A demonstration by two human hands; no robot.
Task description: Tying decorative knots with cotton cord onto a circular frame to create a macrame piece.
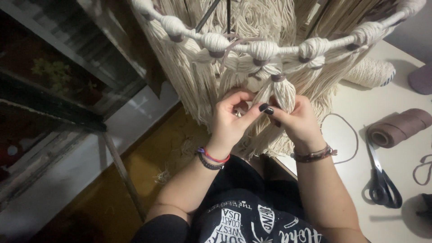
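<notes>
Presently your left hand [229, 119] and right hand [294, 121] both pinch one cream tassel [282, 92], hanging from the cord-wrapped hoop [252, 47] above. Farther right, scissors [382, 177] and a brown cord spool [398, 128] lie on the white table [400, 85].

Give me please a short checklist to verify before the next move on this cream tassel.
1. Both hands on the work: ok. Left hand and right hand pinch the cream tassel under the ring of cord.
2. Brown wrap at the tassel neck: ok, it is in place.
3. Wrap end tied off: cannot tell, the fingers hide it.
4. Scissors within reach: ok, lying on the white table to the right.
5. Brown cord spool at hand: ok, beside the scissors.
6. Tassel strands even: cannot tell, the hands cover them.
</notes>
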